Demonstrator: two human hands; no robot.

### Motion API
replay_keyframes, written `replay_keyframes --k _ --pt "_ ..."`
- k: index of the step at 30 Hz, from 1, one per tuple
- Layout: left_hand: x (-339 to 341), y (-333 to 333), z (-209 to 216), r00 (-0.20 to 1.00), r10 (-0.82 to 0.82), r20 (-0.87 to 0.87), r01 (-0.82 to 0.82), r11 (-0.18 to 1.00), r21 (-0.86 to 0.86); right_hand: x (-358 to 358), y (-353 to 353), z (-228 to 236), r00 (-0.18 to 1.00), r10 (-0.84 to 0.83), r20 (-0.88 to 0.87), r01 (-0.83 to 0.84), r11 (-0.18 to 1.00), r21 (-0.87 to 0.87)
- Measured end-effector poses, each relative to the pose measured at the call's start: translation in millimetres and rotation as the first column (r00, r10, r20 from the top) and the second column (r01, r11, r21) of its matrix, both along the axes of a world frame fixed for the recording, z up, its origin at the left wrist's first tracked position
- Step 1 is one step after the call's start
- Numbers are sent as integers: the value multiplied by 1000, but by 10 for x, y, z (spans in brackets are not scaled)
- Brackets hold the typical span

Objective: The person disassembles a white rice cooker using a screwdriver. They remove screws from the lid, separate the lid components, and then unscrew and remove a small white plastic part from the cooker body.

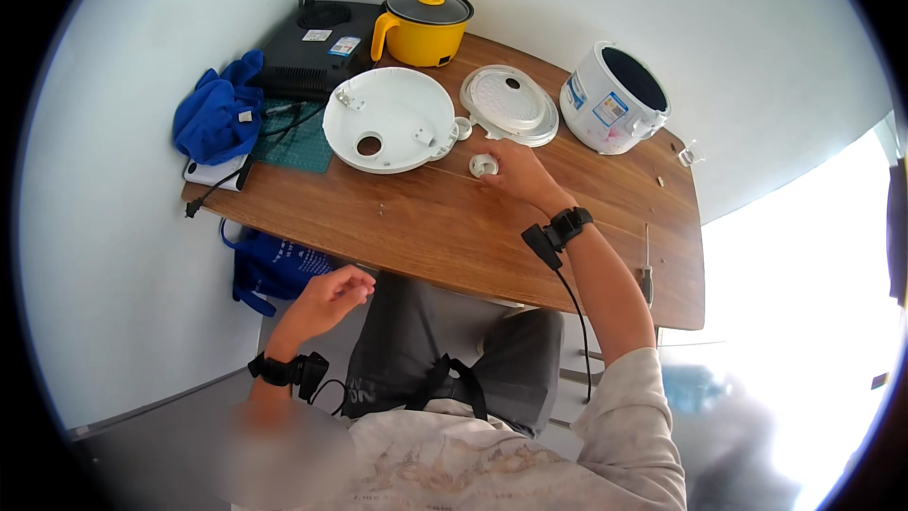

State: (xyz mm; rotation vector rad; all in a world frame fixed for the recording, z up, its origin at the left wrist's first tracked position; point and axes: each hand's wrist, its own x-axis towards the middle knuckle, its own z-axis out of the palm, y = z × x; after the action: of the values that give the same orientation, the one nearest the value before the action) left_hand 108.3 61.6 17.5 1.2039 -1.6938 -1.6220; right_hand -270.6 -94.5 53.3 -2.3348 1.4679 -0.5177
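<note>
A small white round part is sitting at the far middle of the wooden surface, and the right hand is closing its fingers around the near side of it; whether the part is resting on the wood or being lifted slightly, I cannot tell. Just beyond it, a small white ring is touching the edge of a wide white round shell, which is lying with its hollow side up and showing a round hole. Just behind the right hand, a white disc-shaped lid is lying flat, and to its right a white pot body with a dark inside is leaning. A small clear piece is lying near the right edge, and a screwdriver is lying closer to the person. On the left, a green mat is spreading beneath part of a black cable, with a blue cloth lying beside it. Farther back, a yellow pot is standing next to a dark appliance. The left hand is hovering off the near edge, its fingers loosely curled and partly apart, holding nothing visible
</note>
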Motion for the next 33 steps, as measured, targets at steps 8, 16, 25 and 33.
replay_keyframes --k 8,16,25,33 --pt "-5 60 58 1000 4 20 -5 999 40 198 -18 111 994 -109 18 107 990 95" --pt "73 45 -1 999 5 38 -7 998 63 221 -130 38 990 -139 25 140 990 -17" --pt "72 107 -144 999 27 26 -30 994 107 -1217 -133 936 809 -577 -116 392 676 -624" --pt "48 222 -225 1000 31 -1 -31 988 150 -2354 -124 979 768 -568 -295 379 776 -504"
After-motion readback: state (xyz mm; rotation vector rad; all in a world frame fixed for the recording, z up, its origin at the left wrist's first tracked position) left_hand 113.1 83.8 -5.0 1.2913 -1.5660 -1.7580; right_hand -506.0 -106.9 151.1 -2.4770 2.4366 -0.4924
